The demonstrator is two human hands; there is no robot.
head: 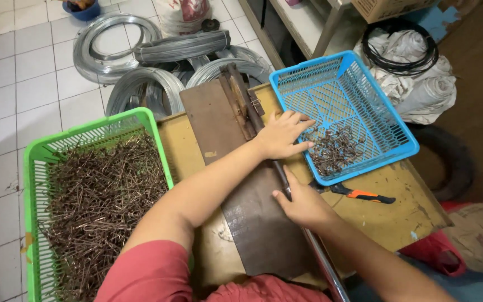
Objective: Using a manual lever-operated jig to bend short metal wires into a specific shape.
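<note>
Under right fingers (282,194): metal lever bar (308,235); gripped.

green basket (155,126), blue basket (403,142)

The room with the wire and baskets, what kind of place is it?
Probably a small home workshop for bending wire: coils of wire lie on the tiled floor, a green basket holds bent wire pieces, and the right hand grips a lever bar.

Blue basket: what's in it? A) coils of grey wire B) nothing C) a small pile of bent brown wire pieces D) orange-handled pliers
C: the blue basket holds a small pile of bent brown wire pieces near its front corner, by the left hand; the grey coils lie on the floor and the pliers on the table.
</note>
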